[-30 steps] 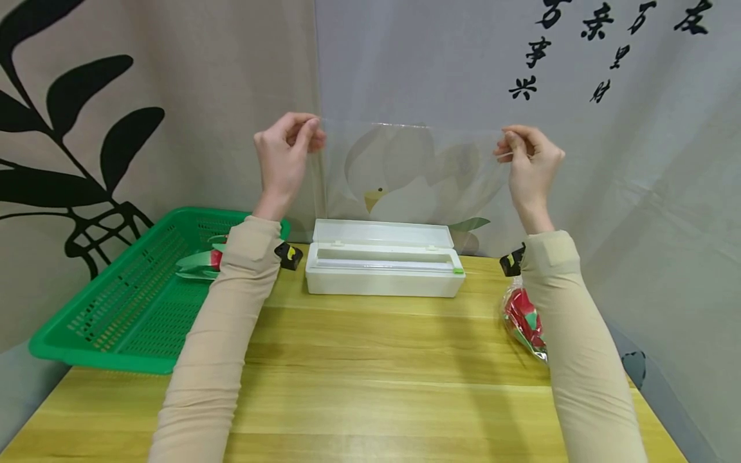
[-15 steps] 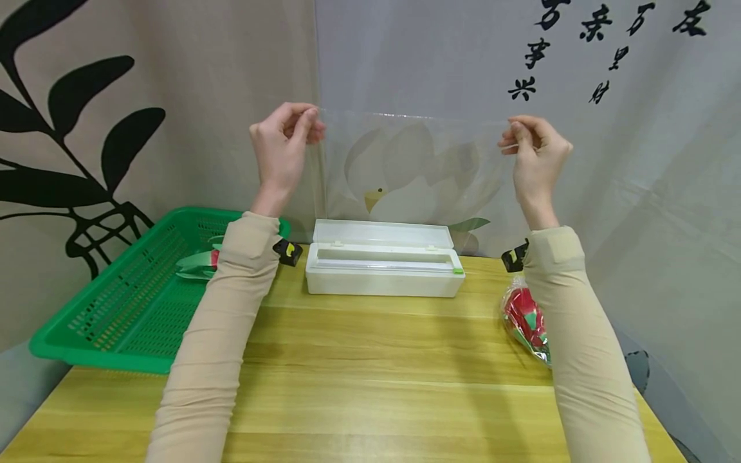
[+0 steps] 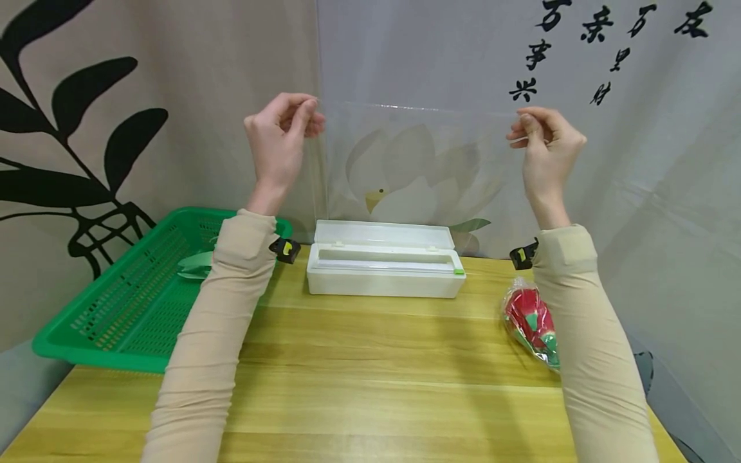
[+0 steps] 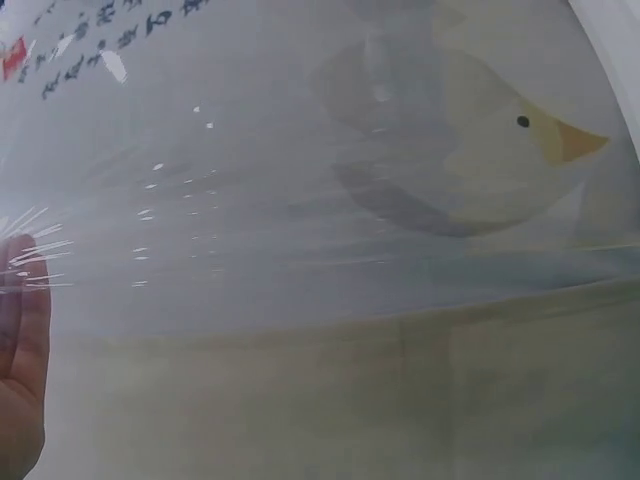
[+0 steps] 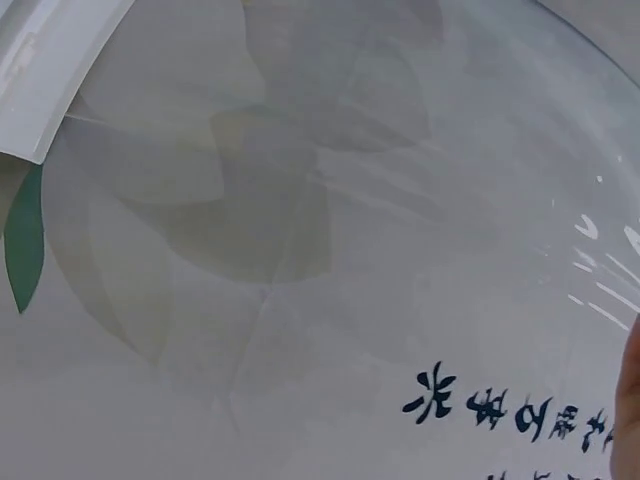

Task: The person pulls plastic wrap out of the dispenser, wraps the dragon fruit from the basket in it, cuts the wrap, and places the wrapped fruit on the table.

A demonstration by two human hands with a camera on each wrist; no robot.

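A clear sheet of cling film (image 3: pixel 417 110) spans the space between my two raised hands, its top edge glinting. My left hand (image 3: pixel 279 145) pinches its left corner between thumb and fingers. The right corner is pinched by my right hand (image 3: pixel 548 154) in the same way. Below the film stands a white cling film dispenser (image 3: pixel 384 284) with its lid up and a small green piece at its right front. In the left wrist view the film (image 4: pixel 260 230) shows creases running to the fingers (image 4: pixel 32 330). Most of each hand is outside its wrist view.
At the left lies a green plastic basket (image 3: pixel 110 360) with green leaf-like things (image 3: pixel 195 265) inside, partly behind my left sleeve. A red and green item in clear wrapping (image 3: pixel 529 325) rests on the wooden table (image 3: pixel 370 373), partly behind my right forearm. A printed curtain (image 3: pixel 405 51) hangs behind.
Both hands have risen, and the right one has also moved to the right, so the cling film reaches higher and is stretched wider. The dispenser has stayed in place.
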